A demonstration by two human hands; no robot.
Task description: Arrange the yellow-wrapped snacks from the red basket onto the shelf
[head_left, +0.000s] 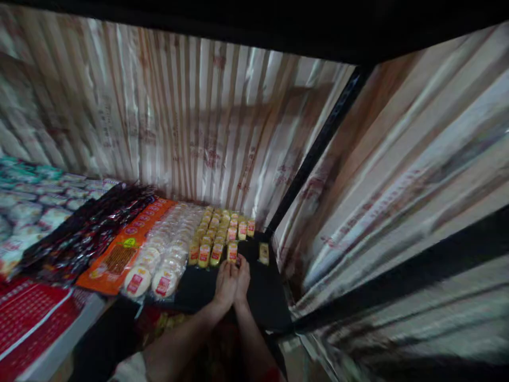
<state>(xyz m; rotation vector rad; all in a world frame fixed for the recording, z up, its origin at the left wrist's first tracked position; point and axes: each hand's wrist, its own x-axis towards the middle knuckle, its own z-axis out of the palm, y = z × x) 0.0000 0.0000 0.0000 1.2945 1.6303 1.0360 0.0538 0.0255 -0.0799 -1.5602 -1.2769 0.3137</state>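
My left hand [226, 281] and my right hand [242, 280] are close together over a black shelf board [264, 284]. Between their fingertips is a small yellow snack pack [232, 251] with a red and white label, its near end covered by my fingers. Just left of it, similar yellow packs [204, 254] stand in rows running to the back, the front ones lined up with the held one. One more yellow pack [263, 253] lies apart on the right, by the post.
Left of the yellow packs are clear-wrapped round white cakes [163, 284], an orange bag [115, 260] and dark shiny packets [79, 233]. A red basket [32, 318] sits at lower left. A black post [318, 148] and striped plastic sheeting [222, 122] bound the shelf.
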